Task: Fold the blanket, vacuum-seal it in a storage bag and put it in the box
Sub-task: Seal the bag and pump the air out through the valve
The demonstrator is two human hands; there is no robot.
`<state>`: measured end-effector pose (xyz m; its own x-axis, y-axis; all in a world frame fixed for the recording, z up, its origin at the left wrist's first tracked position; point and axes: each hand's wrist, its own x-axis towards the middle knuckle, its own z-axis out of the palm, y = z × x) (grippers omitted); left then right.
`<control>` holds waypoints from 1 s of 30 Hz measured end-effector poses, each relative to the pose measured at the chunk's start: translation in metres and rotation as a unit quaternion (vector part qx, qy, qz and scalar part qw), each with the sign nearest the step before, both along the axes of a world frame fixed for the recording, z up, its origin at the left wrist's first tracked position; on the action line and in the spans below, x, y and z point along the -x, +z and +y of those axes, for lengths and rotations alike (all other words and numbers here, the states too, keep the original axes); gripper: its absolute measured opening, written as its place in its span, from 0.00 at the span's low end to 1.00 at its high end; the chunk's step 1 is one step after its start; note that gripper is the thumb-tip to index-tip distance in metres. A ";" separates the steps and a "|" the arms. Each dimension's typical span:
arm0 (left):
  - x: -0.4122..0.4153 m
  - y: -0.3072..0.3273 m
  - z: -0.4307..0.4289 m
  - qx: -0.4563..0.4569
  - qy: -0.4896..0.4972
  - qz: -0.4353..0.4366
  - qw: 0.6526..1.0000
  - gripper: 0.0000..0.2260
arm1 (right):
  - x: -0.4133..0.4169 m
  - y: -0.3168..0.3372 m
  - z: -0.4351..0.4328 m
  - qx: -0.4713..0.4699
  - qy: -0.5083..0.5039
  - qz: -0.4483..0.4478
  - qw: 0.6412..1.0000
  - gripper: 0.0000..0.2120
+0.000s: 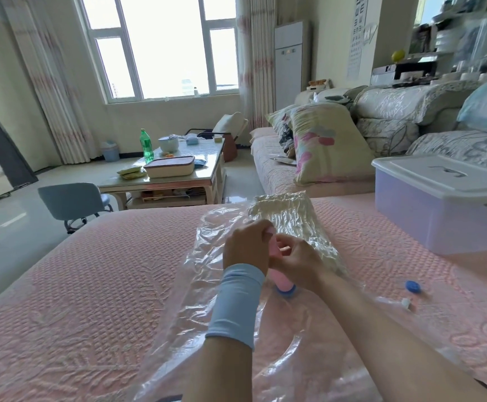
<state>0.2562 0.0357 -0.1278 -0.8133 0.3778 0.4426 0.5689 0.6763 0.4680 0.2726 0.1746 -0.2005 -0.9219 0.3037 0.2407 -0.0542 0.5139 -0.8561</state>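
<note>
Both hands are curled round the pink pump (pixel 280 278): my left hand (pixel 246 245) grips its upper end and my right hand (pixel 297 261) wraps it just beside. The pump stands nearly upright, its lower end on the storage bag (pixel 230 300) below my wrists. Just beyond my fingers the blanket (pixel 288 219) lies wrinkled inside the bag, long axis running away from me. The box (pixel 439 210) sits well right of my right hand.
</note>
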 end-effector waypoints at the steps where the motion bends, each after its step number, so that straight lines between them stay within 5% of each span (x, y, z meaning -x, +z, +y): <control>1: 0.000 0.002 0.000 0.000 -0.001 0.008 1.000 0.07 | -0.001 0.001 0.000 0.000 -0.003 0.003 1.000 0.19; 5: -0.010 0.033 -0.011 -0.061 0.008 0.132 0.989 0.07 | -0.002 0.002 0.004 0.007 0.006 0.006 1.000 0.22; 11: -0.020 0.074 -0.033 -0.249 0.057 0.278 0.926 0.05 | -0.003 0.003 0.003 0.002 0.024 -0.003 1.000 0.24; 14: -0.018 0.060 -0.022 -0.258 0.048 0.237 0.935 0.05 | -0.001 0.001 0.002 0.011 0.019 -0.010 1.000 0.25; 17: -0.006 0.028 -0.010 -0.124 0.018 0.094 0.988 0.07 | 0.000 0.000 0.000 0.004 0.011 -0.008 1.000 0.25; 21: 0.002 0.009 -0.002 -0.010 -0.008 -0.011 1.000 0.08 | 0.000 0.000 -0.001 -0.007 -0.004 -0.004 1.000 0.23; 24: -0.004 0.023 -0.010 -0.006 0.008 0.069 0.998 0.07 | -0.001 0.001 0.001 -0.013 0.002 0.002 1.000 0.24; 30: -0.021 0.078 -0.040 -0.203 0.023 0.256 0.945 0.06 | -0.002 0.002 0.002 -0.019 0.012 0.001 1.000 0.24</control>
<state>0.2771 -0.0040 -0.0499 -0.4658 0.0621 0.8827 0.7647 0.5302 0.3662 0.2750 0.1767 -0.1981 -0.9281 0.2726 0.2536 -0.0687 0.5440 -0.8363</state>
